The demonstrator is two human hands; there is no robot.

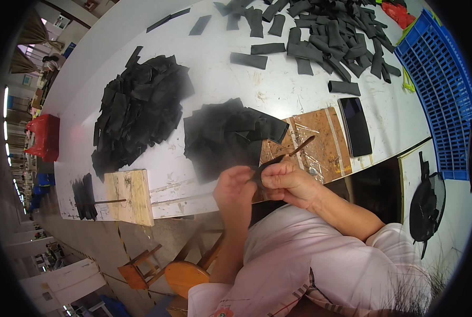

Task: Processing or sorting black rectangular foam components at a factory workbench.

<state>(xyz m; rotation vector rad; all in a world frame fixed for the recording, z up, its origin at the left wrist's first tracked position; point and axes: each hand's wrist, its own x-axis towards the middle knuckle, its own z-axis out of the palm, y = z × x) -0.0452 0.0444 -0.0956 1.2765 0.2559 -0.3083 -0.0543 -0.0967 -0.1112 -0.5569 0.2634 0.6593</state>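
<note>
My left hand [233,186] and my right hand [290,182] meet at the table's near edge, fingers pinched. Between them is a small curved black fabric piece [264,165], mostly covered by the fingers. A thin brown stick [302,145] juts up and right from my right hand, over a brown board [326,138] scored and streaked with residue. Just beyond my hands lies a loose stack of flat black pieces [220,132]. The left hand is slightly blurred, and its fingertips are partly hidden.
A larger heap of black pieces [141,100] lies left; folded black tubes [331,39] pile up at the far right. Nearby are a phone [355,127], a blue crate [437,79], a pale wooden block [128,196] and black strips [84,197]. Wooden stools [187,277] stand below.
</note>
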